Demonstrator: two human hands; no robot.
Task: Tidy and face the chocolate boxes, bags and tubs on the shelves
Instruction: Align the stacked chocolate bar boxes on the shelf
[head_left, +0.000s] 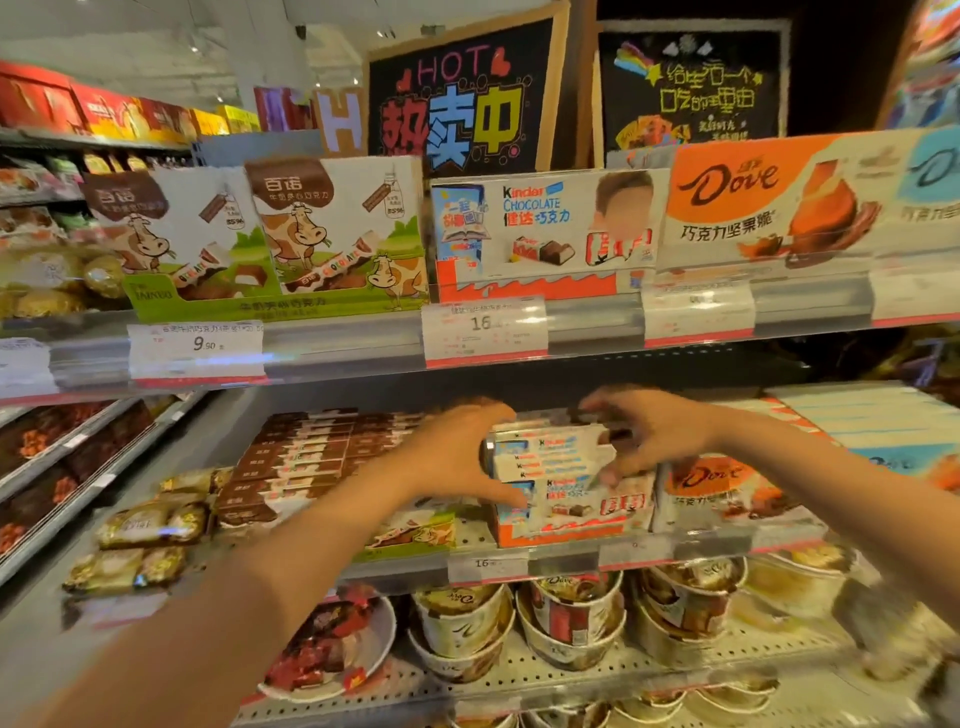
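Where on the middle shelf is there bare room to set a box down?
One bare strip of shelf shows at the front, between the cow-print box and the Kinder boxes that both hands flank. Everywhere else is crowded: brown boxes behind on the left, Dove boxes tight on the right.

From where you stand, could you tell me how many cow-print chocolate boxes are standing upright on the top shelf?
2. One cow-print box stands at the left; the second stands right beside it, next to the Kinder box. More may be hidden behind them.
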